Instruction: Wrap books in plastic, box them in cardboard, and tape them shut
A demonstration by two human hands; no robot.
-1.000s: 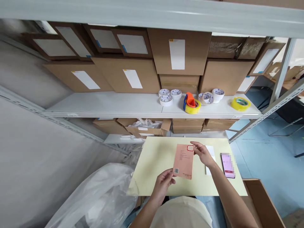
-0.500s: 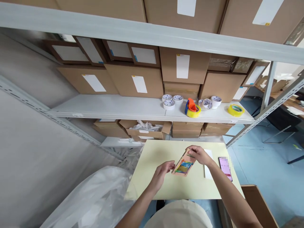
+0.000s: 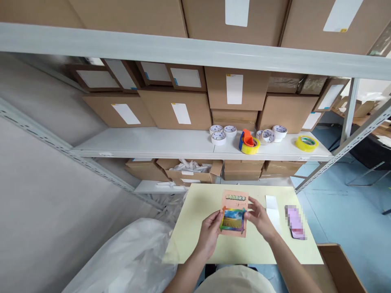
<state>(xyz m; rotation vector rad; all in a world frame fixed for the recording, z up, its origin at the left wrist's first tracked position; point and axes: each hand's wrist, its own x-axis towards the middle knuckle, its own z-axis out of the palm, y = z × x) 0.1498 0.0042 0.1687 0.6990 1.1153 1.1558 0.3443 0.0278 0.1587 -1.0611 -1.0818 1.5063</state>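
A small pink booklet (image 3: 233, 214) is held up over the pale yellow table (image 3: 195, 244), its cover facing me. The cover carries printed characters at the top and a colourful framed field-and-sky picture below. My left hand (image 3: 210, 231) grips its left edge, thumb on the cover. My right hand (image 3: 257, 215) pinches the right edge, with fingers partly behind it. To the right of my right hand, a white paper strip (image 3: 273, 211) lies on the table. Further right lies a phone (image 3: 295, 222) with a pink screen, partly blurred out.
A shelf (image 3: 159, 146) behind the table bears cardboard boxes (image 3: 180, 110), white tape rolls (image 3: 218, 138), a tape dispenser (image 3: 249, 142) and a yellow tape roll (image 3: 306, 143). White plastic sheeting (image 3: 128, 252) bulges at the left. An open carton (image 3: 345, 264) stands at the lower right.
The booklet has turned from a slant to upright and face-on. My left hand, beside its edge before, now holds it; my right hand has shifted from its top corner down to the right edge.
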